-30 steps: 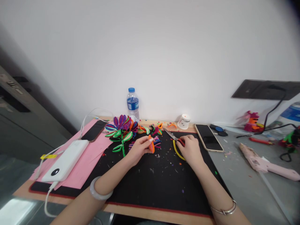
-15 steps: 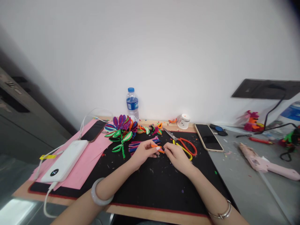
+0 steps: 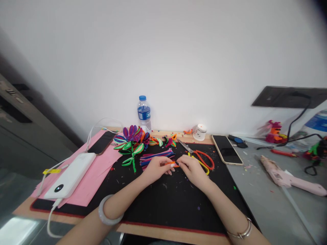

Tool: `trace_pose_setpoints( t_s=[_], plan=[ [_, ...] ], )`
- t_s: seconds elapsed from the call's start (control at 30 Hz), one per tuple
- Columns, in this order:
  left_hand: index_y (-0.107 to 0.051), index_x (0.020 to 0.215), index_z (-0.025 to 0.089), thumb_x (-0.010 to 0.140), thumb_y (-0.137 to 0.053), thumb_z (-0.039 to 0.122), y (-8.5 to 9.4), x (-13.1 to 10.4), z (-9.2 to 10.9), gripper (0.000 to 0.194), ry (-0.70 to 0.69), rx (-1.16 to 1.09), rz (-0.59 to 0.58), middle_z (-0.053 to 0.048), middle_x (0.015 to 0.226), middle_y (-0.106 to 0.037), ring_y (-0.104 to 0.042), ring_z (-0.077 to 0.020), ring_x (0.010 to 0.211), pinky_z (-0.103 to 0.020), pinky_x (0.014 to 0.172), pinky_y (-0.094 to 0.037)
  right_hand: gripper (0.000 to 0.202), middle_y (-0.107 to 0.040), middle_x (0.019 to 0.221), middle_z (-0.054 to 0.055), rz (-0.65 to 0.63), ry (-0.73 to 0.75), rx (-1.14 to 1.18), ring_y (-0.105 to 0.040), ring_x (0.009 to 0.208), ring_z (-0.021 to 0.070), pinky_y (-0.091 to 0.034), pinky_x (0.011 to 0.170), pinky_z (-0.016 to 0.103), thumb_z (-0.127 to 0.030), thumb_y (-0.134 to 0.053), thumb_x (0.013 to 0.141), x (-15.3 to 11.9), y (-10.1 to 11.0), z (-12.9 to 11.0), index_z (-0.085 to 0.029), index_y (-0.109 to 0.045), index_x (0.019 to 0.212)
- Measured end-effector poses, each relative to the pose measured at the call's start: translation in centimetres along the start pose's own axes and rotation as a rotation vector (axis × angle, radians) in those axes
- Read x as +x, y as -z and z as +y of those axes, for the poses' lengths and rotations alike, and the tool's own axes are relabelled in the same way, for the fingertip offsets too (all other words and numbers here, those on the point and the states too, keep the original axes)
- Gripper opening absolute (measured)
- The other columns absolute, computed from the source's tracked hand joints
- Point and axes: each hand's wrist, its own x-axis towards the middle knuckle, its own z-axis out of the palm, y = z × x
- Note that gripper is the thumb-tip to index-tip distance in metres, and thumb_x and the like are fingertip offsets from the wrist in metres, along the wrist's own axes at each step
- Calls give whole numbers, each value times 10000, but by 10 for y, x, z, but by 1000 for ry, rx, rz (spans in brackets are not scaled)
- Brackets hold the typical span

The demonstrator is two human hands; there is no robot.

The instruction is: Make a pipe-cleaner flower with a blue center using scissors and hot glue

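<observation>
Orange strip [image 3: 169, 163] runs btwn L fingers [image 3: 165, 167] & R fingers [image 3: 183, 160], pinched.

Bare forearms [image 3: 129, 195], thick pale left bangle [image 3: 102, 211], thin silvery right bangle [image 3: 246, 232]

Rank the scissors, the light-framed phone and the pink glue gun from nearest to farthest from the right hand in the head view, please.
From the right hand:
1. Scissors, just beyond it, to the right.
2. Light-framed phone, right of the scissors.
3. Pink glue gun, farther right, on the grey surface.
</observation>
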Motion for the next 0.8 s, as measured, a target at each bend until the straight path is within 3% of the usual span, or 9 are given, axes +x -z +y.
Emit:
trace_pose_setpoints(
  t_s=[0.13,0.4,0.57,0.8],
  plan=[
    [-568,718,110,733,-564,377,-2,-2,2,267,25,-35,-37,-63,650,-661,-611,-135,549,-248,554,-482,195,-504,670,1,-20,-3,26,-485,640,118,-357,608,219,-147,-412,846,0,0,-2,-170,-509,678],
    [-485,688,135,717,-578,418,-2,-1,6,299,119,-139,6,-51,602,-659,-619,-135,515,-221,499,-455,166,-419,576,-45,37,-149,79,-398,536,97,-300,520,207,-174,-409,830,1,-2,-4,-178,-444,668],
    [-467,725,140,739,-557,418,-3,-1,2,292,86,-168,-51,-59,643,-667,-630,-139,540,-213,499,-452,134,-404,572,-47,80,-182,124,-377,525,96,-289,510,210,-181,-409,822,0,-3,-4,-180,-449,693],
    [-460,742,140,737,-562,420,-4,-1,1,298,76,-180,-81,-59,632,-668,-631,-141,534,-221,504,-466,124,-397,542,-50,91,-275,383,-371,482,92,-295,458,207,-235,-414,818,-1,-10,0,-182,-460,716]
  ],
)
